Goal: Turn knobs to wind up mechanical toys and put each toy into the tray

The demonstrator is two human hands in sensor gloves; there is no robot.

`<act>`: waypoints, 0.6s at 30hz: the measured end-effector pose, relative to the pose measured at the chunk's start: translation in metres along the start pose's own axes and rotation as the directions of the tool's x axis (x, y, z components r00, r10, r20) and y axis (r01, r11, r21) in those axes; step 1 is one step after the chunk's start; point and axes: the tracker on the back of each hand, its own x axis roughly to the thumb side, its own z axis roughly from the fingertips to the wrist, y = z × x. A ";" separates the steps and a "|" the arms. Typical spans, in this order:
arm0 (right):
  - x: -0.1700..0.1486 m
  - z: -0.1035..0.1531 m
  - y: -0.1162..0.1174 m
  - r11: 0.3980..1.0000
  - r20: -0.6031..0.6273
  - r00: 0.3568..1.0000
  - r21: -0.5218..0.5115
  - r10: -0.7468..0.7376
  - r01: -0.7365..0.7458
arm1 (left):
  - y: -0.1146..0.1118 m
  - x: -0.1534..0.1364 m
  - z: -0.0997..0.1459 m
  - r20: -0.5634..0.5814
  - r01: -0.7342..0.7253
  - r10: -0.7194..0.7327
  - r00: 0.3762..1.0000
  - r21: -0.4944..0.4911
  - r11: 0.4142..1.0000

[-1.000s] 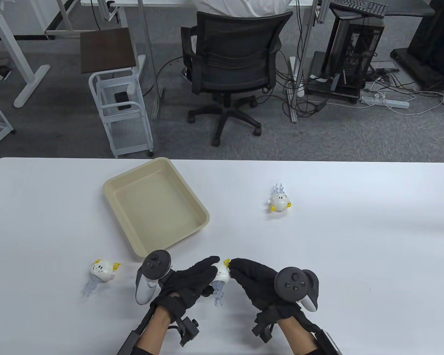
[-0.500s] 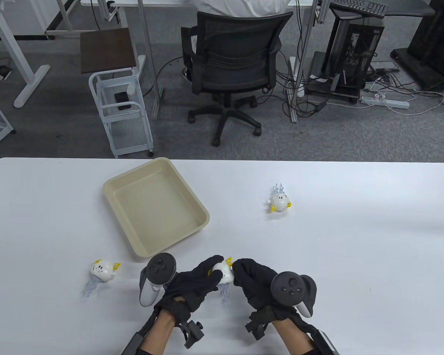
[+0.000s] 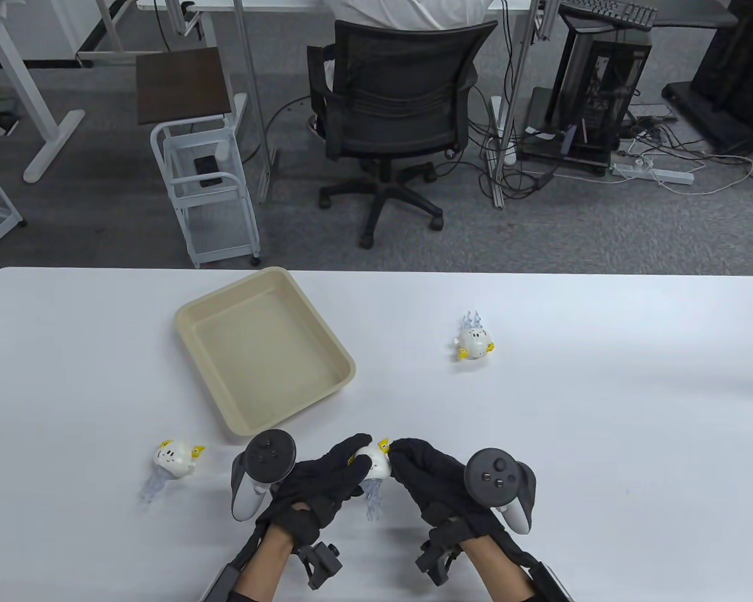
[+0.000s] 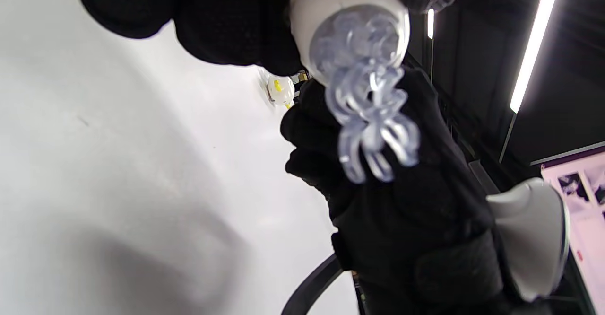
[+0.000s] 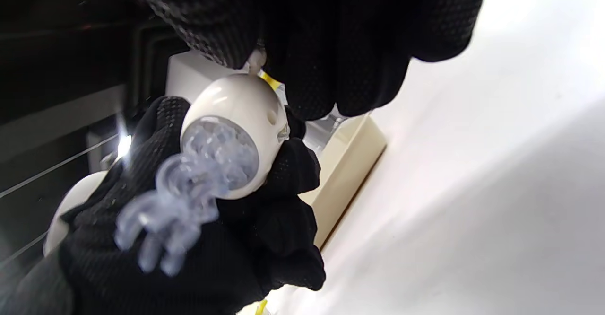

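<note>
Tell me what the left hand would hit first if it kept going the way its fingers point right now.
The left hand points up and right in the table view, its fingers wrapped round the held toy. Straight on, past that toy, it would probably meet the right hand's fingertips, which pinch the knob; the depth between them is unclear.

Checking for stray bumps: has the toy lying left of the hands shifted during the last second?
No. The left toy lies at the same spot off the tray's near corner as before.
</note>
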 end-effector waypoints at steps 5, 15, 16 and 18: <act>0.010 0.002 0.002 0.993 0.090 0.989 -0.003 0.119 -0.119 | 0.004 -0.008 0.001 -0.031 -0.104 0.103 0.994 -0.016 0.994; 0.013 0.004 -0.004 0.984 0.106 0.980 -0.080 0.168 -0.160 | -0.003 -0.006 -0.001 -0.033 -0.173 0.170 0.985 -0.082 0.982; 0.012 0.004 -0.004 0.988 0.081 0.987 -0.085 0.136 -0.129 | -0.003 -0.004 -0.001 -0.021 -0.150 0.148 0.989 -0.078 0.986; 0.004 0.003 -0.005 0.996 -0.014 1.000 -0.082 -0.023 0.022 | -0.005 0.003 0.001 0.027 -0.054 0.056 0.998 -0.042 0.998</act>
